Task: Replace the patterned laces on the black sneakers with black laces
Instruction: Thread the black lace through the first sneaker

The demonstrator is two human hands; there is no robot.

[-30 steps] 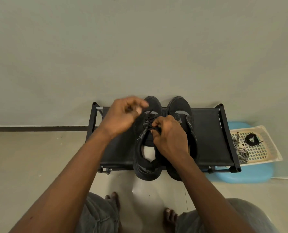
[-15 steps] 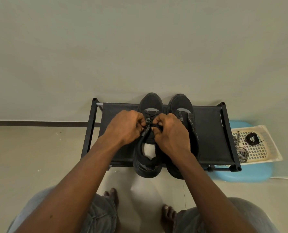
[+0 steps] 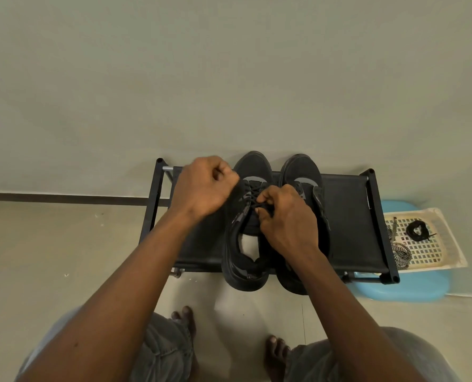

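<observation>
The 2 sneakers are black all over, each with a pale grey band behind the toe. The black lace threaded through the left one is plain. The shelf is black, frame and fabric alike. Off its right edge, a light blue stool carries a cream basket with a grid of holes. In it lie a plain black coil and a patterned lace — black-and-white stripes. The floor is beige.
</observation>
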